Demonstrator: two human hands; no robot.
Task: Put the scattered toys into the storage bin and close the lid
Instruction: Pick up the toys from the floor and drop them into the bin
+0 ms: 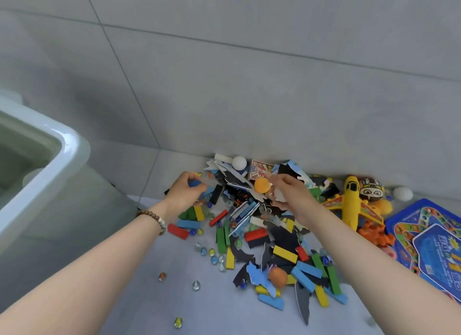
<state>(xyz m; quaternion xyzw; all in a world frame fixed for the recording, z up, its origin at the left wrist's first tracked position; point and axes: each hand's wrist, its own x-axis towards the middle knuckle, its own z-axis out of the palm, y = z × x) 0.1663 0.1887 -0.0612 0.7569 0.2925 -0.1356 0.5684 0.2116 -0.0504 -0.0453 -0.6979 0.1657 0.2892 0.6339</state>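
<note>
While both hands work the toy pile (262, 234) on the floor (154, 297), this is plainly the gathering step: the left hand (185, 192) has its fingers curled round a blue block (195, 183), and the right hand (291, 195) is clamped on a white ball (280, 195), with an orange ball (262, 185) pinched at its fingertips. The storage bin (72, 145) stands open at the left, apart from the heap, its lid out of view. Next, I'd say, both handfuls swing left over that rim and drop in, and with marbles (212, 253) and the yellow plane (350, 202) loose, it's early going.
</note>
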